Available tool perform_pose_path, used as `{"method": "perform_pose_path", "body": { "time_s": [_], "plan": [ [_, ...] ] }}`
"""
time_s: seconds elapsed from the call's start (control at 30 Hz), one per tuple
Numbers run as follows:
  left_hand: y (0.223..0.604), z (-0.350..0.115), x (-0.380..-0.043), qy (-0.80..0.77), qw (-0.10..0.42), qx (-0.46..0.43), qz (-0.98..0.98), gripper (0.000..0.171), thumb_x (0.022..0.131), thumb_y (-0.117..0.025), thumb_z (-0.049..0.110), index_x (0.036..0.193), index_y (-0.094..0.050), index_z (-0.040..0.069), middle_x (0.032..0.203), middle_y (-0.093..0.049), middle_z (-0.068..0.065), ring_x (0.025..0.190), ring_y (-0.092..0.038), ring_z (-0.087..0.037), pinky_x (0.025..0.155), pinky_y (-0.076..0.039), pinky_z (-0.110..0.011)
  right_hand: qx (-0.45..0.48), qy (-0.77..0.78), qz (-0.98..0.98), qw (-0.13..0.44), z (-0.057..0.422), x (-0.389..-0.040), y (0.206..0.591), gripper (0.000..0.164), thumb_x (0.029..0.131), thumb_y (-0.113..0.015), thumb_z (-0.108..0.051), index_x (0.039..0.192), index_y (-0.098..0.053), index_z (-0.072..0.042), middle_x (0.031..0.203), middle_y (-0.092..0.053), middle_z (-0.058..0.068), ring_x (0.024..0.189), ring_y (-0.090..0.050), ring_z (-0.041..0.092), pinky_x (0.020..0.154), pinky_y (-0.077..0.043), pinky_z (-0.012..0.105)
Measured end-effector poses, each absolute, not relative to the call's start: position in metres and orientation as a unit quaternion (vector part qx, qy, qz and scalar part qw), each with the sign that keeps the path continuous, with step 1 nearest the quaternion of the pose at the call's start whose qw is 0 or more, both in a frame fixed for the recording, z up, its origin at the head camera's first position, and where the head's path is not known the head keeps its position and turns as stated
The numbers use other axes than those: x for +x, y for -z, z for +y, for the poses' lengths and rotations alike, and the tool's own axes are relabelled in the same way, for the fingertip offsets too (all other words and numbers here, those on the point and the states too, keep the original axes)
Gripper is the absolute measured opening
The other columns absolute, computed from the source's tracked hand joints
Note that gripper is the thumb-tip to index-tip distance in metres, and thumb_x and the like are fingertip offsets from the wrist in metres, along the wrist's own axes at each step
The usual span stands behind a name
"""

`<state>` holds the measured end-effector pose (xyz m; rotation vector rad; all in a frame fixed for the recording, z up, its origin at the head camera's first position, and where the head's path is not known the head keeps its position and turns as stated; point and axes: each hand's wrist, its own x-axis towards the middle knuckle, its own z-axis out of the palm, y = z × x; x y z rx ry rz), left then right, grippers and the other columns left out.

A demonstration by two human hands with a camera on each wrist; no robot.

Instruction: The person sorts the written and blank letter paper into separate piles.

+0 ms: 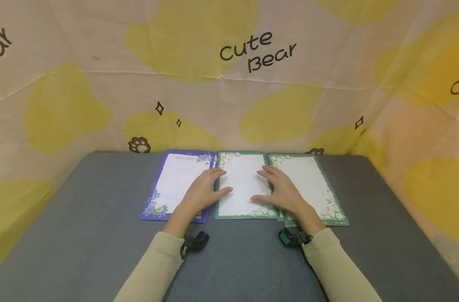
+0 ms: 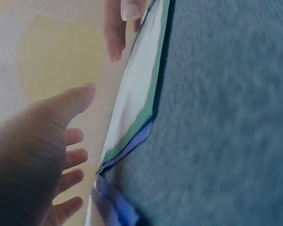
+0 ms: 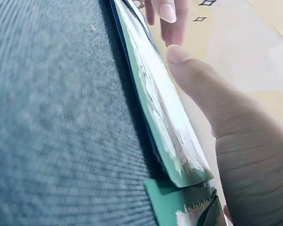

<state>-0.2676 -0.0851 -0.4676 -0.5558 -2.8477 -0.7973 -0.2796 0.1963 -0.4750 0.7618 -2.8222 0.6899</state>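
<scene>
Three stationery sheets with floral borders lie side by side: a purple-bordered sheet (image 1: 180, 180), a middle green-bordered sheet (image 1: 238, 201) and a right green-bordered sheet (image 1: 305, 176). My left hand (image 1: 201, 191) hovers where the purple sheet meets the middle one, its fingers relaxed and holding nothing. Opposite it, my right hand (image 1: 284, 191) is over the seam between the two green-bordered sheets, thumb spread from the fingers. In the left wrist view, a purple edge (image 2: 132, 143) shows beneath the middle sheet (image 2: 137, 80). Whether any fingertip touches paper, I cannot tell.
The sheets lie on a dark grey table (image 1: 101, 235), near its back edge. Behind it hangs a cream cloth (image 1: 199, 96) with yellow patches and "cute Bear" lettering. Each wrist wears a black camera, the left one (image 1: 197, 241) and the right one (image 1: 293, 238).
</scene>
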Motion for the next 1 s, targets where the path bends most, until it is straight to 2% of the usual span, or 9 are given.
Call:
{"method": "perform_pose_path", "body": {
  "time_s": [0.23,0.5,0.73,0.8,0.87,0.93,1.0],
  "plan": [
    [0.478,-0.086,-0.27,0.213,0.085,-0.219,-0.948,0.076,0.088,-0.068,0.06,0.145,-0.055,0.011,0.159,-0.045,-0.011,0.155,-0.028,-0.035,0.126,-0.023,-0.054,0.265,-0.209,-0.94,0.046,0.196,-0.28,0.477,0.093,0.077,-0.081,-0.056,0.152,-0.047,-0.014,0.164,-0.035,0.014,0.155,-0.026,0.038,0.123,-0.023,0.063],
    [0.48,-0.085,-0.27,0.164,0.057,-0.251,-0.952,0.085,0.089,-0.062,0.066,0.153,-0.045,0.014,0.163,-0.037,-0.008,0.157,-0.022,-0.033,0.128,-0.019,-0.055,0.268,-0.198,-0.943,0.024,0.197,-0.28,0.479,0.092,0.08,-0.077,-0.06,0.152,-0.047,-0.012,0.161,-0.041,0.012,0.151,-0.036,0.033,0.127,-0.017,0.059],
    [0.481,-0.086,-0.271,0.161,0.033,-0.253,-0.954,0.088,0.089,-0.061,0.067,0.157,-0.039,0.016,0.166,-0.033,-0.007,0.158,-0.018,-0.031,0.128,-0.016,-0.057,0.271,-0.187,-0.943,0.043,0.196,-0.277,0.475,0.09,0.077,-0.079,-0.06,0.148,-0.052,-0.011,0.155,-0.05,0.013,0.146,-0.044,0.034,0.126,-0.019,0.059],
    [0.482,-0.086,-0.271,0.164,0.032,-0.253,-0.953,0.087,0.089,-0.061,0.067,0.157,-0.039,0.017,0.165,-0.034,-0.007,0.158,-0.019,-0.031,0.128,-0.016,-0.057,0.273,-0.19,-0.941,0.056,0.195,-0.277,0.474,0.087,0.077,-0.08,-0.059,0.145,-0.055,-0.011,0.15,-0.056,0.012,0.142,-0.049,0.034,0.126,-0.021,0.058],
    [0.482,-0.086,-0.271,0.169,0.036,-0.255,-0.951,0.084,0.09,-0.062,0.065,0.155,-0.042,0.017,0.163,-0.039,-0.007,0.157,-0.023,-0.032,0.127,-0.017,-0.058,0.275,-0.195,-0.938,0.074,0.195,-0.277,0.474,0.084,0.076,-0.082,-0.058,0.142,-0.059,-0.01,0.141,-0.064,0.012,0.131,-0.058,0.034,0.121,-0.031,0.056],
    [0.482,-0.086,-0.271,0.176,0.045,-0.257,-0.949,0.08,0.09,-0.063,0.063,0.152,-0.047,0.016,0.159,-0.045,-0.008,0.154,-0.03,-0.033,0.126,-0.021,-0.057,0.276,-0.2,-0.936,0.092,0.194,-0.276,0.474,0.079,0.076,-0.083,-0.056,0.137,-0.064,-0.01,0.129,-0.071,0.012,0.115,-0.066,0.031,0.108,-0.046,0.051],
    [0.483,-0.086,-0.27,0.19,0.06,-0.255,-0.946,0.072,0.091,-0.066,0.059,0.147,-0.055,0.016,0.152,-0.054,-0.009,0.149,-0.04,-0.034,0.125,-0.026,-0.056,0.274,-0.2,-0.935,0.107,0.194,-0.276,0.475,0.073,0.077,-0.083,-0.054,0.133,-0.067,-0.01,0.117,-0.075,0.01,0.099,-0.068,0.026,0.091,-0.054,0.044]
  ]
}}
